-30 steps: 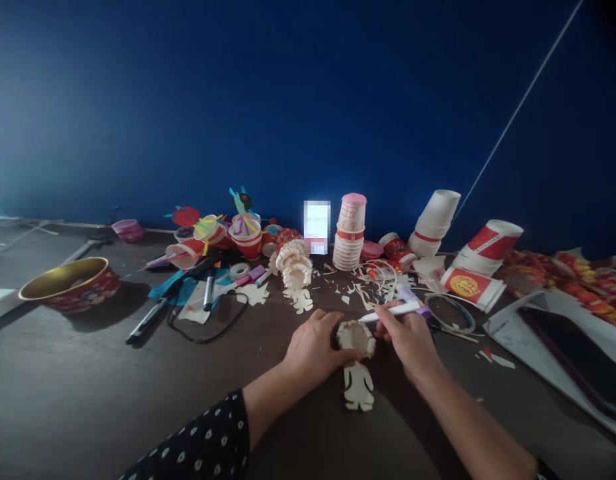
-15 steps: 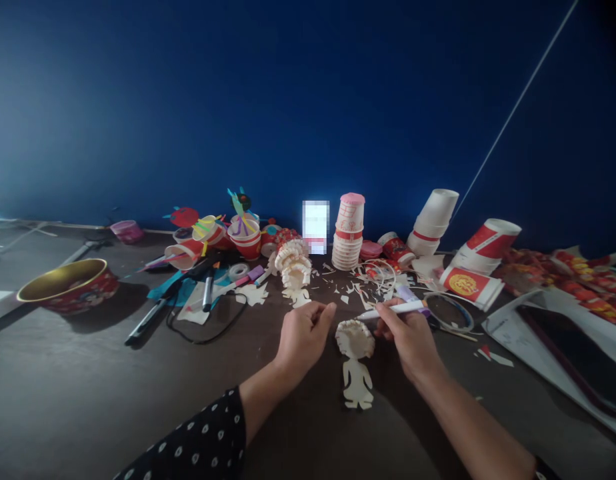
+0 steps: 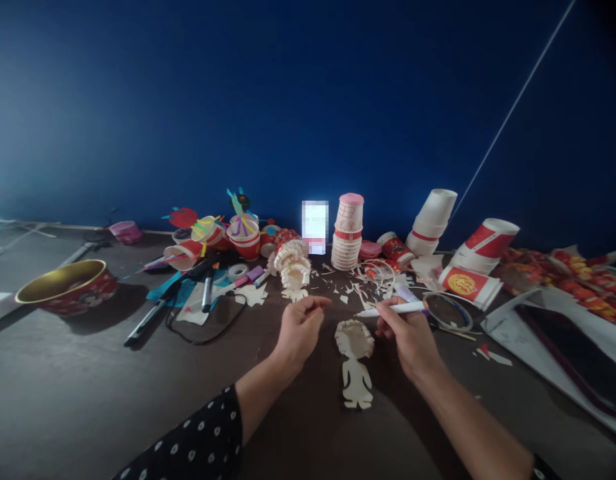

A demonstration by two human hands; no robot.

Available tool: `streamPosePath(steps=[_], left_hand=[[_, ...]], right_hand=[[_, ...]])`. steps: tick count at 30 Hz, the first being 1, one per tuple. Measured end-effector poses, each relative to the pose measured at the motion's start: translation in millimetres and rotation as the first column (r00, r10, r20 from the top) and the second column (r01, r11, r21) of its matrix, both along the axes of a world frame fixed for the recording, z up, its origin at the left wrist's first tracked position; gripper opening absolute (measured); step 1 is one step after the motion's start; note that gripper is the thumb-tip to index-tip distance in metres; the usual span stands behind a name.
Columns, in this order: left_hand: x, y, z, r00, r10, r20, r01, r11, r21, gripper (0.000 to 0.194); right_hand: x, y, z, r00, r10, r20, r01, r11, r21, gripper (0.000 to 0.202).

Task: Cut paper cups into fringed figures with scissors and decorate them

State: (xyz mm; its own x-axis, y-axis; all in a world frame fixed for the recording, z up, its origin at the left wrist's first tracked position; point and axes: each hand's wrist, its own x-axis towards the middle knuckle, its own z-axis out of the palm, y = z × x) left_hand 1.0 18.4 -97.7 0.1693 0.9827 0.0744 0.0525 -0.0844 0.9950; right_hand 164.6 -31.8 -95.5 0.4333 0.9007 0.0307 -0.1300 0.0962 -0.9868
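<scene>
The cream paper doll, its head curl-rimmed, lies feet near. The white marker points left, just beyond.

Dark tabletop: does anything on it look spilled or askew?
White paper scraps lie strewn beyond the cream paper figure, looking like unswept litter. Farther right, a white, red-banded stack of paper cups leans askew.

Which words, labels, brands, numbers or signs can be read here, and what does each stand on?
None reads clearly enough to quote.
Pink-topped cup stack: red marks, one grid-like; too blurred.
Red-and-white piece: round yellow emblem, no legible word.
Tilted red-and-white cup: print too small.
White sheet by the phone: faint marks, illegible.
Bright rectangle: pixelated.
</scene>
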Motion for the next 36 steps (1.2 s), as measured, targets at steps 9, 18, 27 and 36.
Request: streamPosePath(steps=[9, 18, 27, 36], left_hand=[[4, -2, 3.0, 0.979, -0.107, 0.174, 0.103, 0.994, 0.027, 0.03], [7, -7, 5.8, 0.976, -0.145, 0.163, 0.154, 0.987, -0.047, 0.031], [9, -12, 6.1, 0.959, -0.216, 0.184, 0.231, 0.971, -0.063, 0.031], [9, -16, 7.9, 0.95, -0.242, 0.198, 0.269, 0.956, -0.12, 0.029]], right_hand=[[2, -1, 0.1, 0.991, 0.015, -0.13, -0.007, 0.998, 0.06, 0.018], [-1, -6, 1.7, 0.977, 0.207, -0.041, -0.196, 0.963, 0.187, 0.011], [-2, -8, 1.3, 0.953, 0.299, 0.046, -0.303, 0.939, 0.162, 0.013], [2, -8, 2.7, 0.954, 0.289, 0.087, -0.298, 0.945, 0.133, 0.014]])
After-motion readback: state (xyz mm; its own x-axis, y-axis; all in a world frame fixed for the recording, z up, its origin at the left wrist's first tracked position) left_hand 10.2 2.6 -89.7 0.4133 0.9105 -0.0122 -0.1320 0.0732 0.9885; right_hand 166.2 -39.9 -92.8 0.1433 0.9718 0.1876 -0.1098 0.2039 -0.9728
